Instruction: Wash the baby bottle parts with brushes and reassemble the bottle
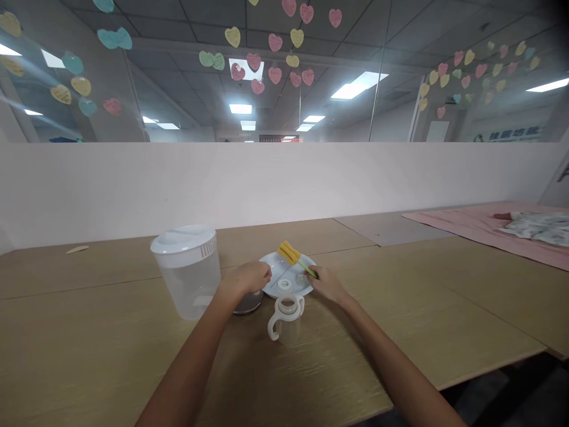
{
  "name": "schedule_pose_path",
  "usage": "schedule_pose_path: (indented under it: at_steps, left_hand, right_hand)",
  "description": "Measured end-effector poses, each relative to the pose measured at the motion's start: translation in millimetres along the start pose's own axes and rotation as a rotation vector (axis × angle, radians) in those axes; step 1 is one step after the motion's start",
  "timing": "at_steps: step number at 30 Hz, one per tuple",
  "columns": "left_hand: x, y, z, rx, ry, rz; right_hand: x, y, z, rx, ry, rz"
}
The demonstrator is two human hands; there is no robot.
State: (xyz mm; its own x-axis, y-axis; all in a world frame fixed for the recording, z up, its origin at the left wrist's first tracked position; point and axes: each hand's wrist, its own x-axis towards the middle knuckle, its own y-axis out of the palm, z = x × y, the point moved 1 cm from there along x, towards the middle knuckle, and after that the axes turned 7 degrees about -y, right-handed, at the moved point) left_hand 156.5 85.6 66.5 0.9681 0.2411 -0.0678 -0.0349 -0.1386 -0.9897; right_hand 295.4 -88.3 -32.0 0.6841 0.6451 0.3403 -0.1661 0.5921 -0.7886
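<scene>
My right hand (328, 284) is closed around the green handle of a sponge brush (290, 253), whose yellow sponge head points up and left over a white plate (271, 287). At the plate's left edge my left hand (253, 277) is closed; whatever its fingers hold, if anything, is hidden. A small white ring-shaped part (284, 286) lies on the plate's near side. Just in front stands a clear baby bottle (288, 329) without a lid, with a white two-handled collar. Partly under my left hand sits a round grey metal dish (249, 303).
A translucent lidded bucket (189, 279) stands left of my left arm. A pink cloth (471, 220) with patterned fabric (540, 227) on it covers the far right of the wooden table (422, 308). Behind runs a white wall (267, 184) with glass above. The table's front edge is at lower right.
</scene>
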Motion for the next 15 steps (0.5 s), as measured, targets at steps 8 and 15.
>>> schedule_pose_path:
  at_steps: [8,15]
  left_hand:
    - [-0.6,0.4,1.0,-0.017,-0.002,0.010]
    - [-0.6,0.8,1.5,-0.011,-0.003,0.019]
  right_hand:
    - [-3.3,0.1,6.1,-0.108,-0.043,0.007]
    - [-3.7,-0.3,5.7,-0.072,-0.047,0.016]
